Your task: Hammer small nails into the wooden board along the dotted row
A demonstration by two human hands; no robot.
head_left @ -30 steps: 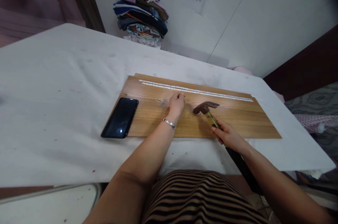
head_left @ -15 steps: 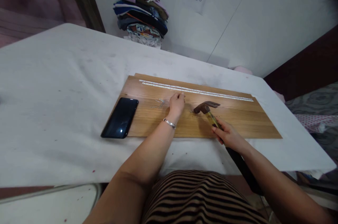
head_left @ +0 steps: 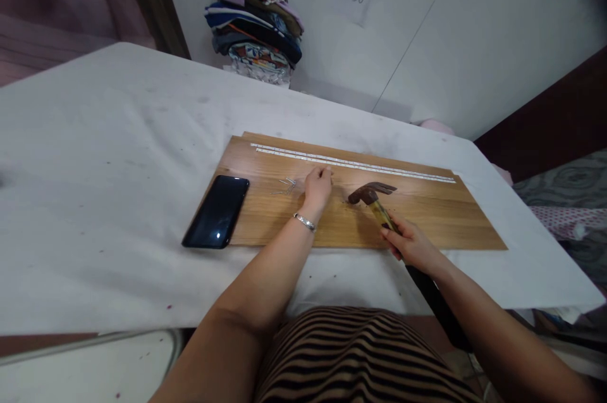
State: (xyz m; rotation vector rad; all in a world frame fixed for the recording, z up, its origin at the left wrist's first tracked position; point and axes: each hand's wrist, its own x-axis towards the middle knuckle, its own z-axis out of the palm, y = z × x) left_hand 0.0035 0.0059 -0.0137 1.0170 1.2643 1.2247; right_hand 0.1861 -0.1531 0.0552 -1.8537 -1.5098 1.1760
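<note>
My right hand (head_left: pixel 408 241) grips a claw hammer (head_left: pixel 379 210) by its handle, close to the rusty head. The hammer's face is low over the wooden board (head_left: pixel 427 219), and I cannot tell whether it touches. Small dark specks lie on the wood around the head. My left hand (head_left: pixel 317 188) is closed with its fingertips together over the middle of the board; whatever it pinches is too small to make out. Several loose nails (head_left: pixel 287 186) lie left of that hand. Above it, a white measuring tape (head_left: pixel 353 164) runs along the board in two strips.
A black phone (head_left: pixel 217 212) lies across the board's left end. Under the board is a table with a white cloth (head_left: pixel 118 200). Folded clothes (head_left: pixel 256 17) are stacked by the wall behind it. A white stool or chair seat (head_left: pixel 90 368) shows at the lower left.
</note>
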